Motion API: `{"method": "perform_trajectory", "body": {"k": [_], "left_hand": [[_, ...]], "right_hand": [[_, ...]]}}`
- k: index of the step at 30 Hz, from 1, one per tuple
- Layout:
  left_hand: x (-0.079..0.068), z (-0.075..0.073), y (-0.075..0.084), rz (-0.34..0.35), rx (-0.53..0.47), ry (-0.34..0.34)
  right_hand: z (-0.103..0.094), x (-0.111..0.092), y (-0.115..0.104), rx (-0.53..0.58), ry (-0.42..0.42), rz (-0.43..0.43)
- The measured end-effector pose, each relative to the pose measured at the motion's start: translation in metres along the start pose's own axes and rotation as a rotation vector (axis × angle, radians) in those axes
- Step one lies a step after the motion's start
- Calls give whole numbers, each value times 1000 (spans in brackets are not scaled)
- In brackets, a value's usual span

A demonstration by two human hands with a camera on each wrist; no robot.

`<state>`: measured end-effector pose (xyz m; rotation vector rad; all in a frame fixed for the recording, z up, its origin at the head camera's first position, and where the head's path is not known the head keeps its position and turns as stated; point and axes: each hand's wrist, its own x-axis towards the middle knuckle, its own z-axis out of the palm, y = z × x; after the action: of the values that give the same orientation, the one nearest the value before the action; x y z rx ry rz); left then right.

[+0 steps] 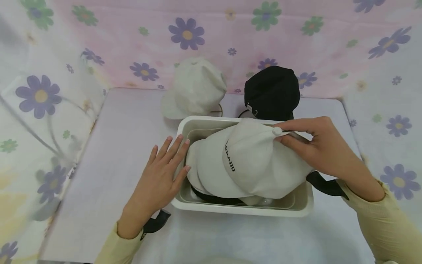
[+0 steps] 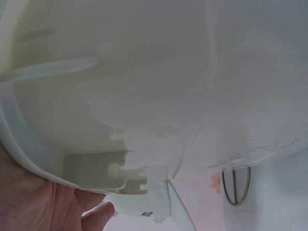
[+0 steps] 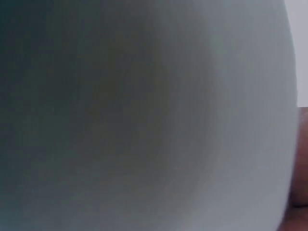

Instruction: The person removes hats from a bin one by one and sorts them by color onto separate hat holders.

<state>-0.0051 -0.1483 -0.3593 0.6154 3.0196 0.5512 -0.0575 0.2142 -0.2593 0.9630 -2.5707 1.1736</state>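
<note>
A white baseball cap [image 1: 250, 157] with dark lettering ending in "ORADO" lies at the top of a white plastic basin [image 1: 244, 209], its brim toward the left. My right hand [image 1: 323, 150] pinches the cap's crown beside its top button, thumb and fingers on the fabric. Under it another white brim and a black edge [image 1: 214, 198] show; the rest of those items is hidden. My left hand [image 1: 161, 179] rests at the basin's left rim with fingers spread and straight. In the right wrist view a blurred pale surface fills nearly everything.
Behind the basin, a white cap [image 1: 197, 88] stands at the back left and a black cap [image 1: 272, 91] at the back right, each on a stand with thin wire showing. The white table [image 1: 108, 146] meets flower-patterned cloth [image 1: 224, 33] at the back and sides.
</note>
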Motion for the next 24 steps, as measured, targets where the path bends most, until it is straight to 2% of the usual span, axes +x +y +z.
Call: {"method": "perform_trajectory", "body": {"k": [5, 12, 16, 18, 24], "left_hand": [[2, 2, 1, 4, -1, 3], [1, 1, 1, 7, -2, 10], [2, 1, 1, 9, -6, 13], [1, 1, 2, 8, -5, 15], [0, 3, 2, 3, -7, 7]], "right_hand": [[-17, 7, -7, 4, 78, -46], [-34, 18, -11, -70, 197, 22], [-41, 31, -10, -69, 259, 4], [-44, 40, -11, -52, 299, -20], [-47, 71, -12, 161, 462, -167]]}}
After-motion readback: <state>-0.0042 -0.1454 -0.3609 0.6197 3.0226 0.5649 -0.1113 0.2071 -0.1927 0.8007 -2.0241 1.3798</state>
